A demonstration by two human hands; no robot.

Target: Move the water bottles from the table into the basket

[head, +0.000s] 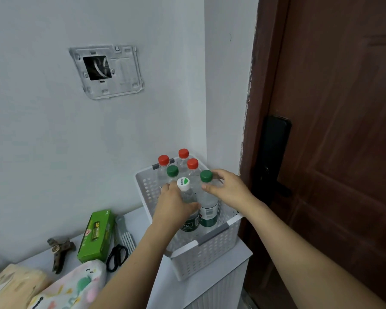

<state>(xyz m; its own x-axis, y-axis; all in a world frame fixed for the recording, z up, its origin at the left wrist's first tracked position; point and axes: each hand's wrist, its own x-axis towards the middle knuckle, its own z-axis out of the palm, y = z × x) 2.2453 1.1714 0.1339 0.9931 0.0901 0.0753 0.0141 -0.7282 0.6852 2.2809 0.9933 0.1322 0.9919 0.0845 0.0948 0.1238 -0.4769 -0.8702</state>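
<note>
A white perforated basket (210, 253) stands on the right end of the white table (187, 293). Several clear water bottles stand upright inside it: three with red caps (183, 153) at the back and one with a green cap (172, 170) in the middle. My left hand (174, 206) is wrapped around the white-capped bottle (183, 183) with a green label, inside the basket near the front. My right hand (227, 186) grips the shoulder of another green-capped bottle (206, 175) right beside it.
Left of the basket lie a green battery box (96, 235), black scissors (117, 257), a grey brush (126, 235), a small brown figure (59, 250) and patterned cloth (71, 286). A brown door (332, 130) with a black lock (274, 152) stands right; the wall is close behind.
</note>
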